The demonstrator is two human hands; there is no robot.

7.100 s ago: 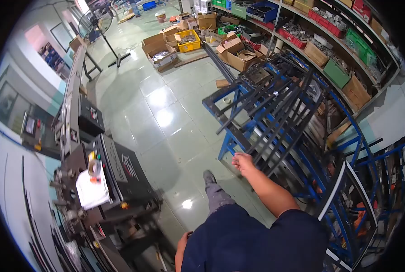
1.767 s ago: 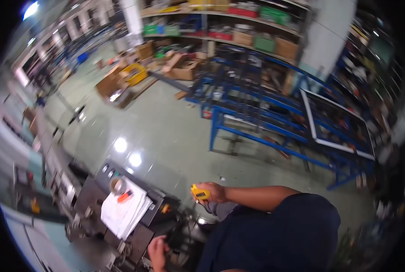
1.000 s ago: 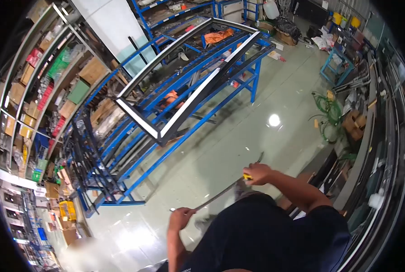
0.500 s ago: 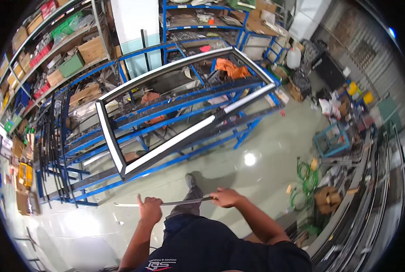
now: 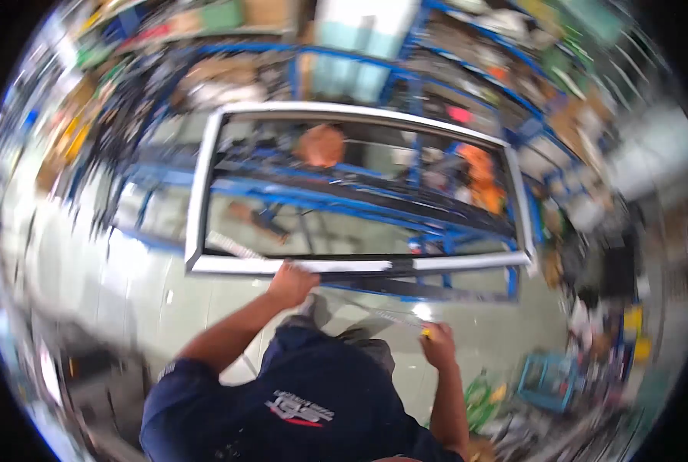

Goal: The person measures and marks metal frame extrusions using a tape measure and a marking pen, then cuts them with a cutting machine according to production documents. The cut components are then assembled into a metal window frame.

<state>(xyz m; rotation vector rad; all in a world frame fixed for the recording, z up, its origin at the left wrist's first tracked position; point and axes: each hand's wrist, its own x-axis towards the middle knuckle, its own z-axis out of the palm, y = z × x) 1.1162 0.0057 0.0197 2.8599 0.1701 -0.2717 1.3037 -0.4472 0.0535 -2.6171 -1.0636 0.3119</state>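
A rectangular white-and-black window frame [image 5: 344, 266] rests on a blue metal stand. My left hand [image 5: 293, 285] is closed at the near rail of this frame, its fingers over the edge. A thin pale strip with marks, which looks like a measuring tape [image 5: 394, 316], runs through my left hand, and one end sticks out past it inside the frame's near left corner. My right hand [image 5: 439, 345] is closed on the strip's other end, where something yellow shows, lower and to the right, apart from the frame. Motion blur hides fine detail.
Beneath the frame is the blue stand [image 5: 298, 196], with orange cloth [image 5: 481, 181] on it. Blue shelving [image 5: 505, 85] stands behind. To the right lie a teal crate [image 5: 548, 381], a green hose [image 5: 482, 404] and loose scrap on the tiled floor.
I have moved up to the frame and my view has turned. My left hand has gone from open floor to the near rail, carrying the strip. My right hand still holds the other end.
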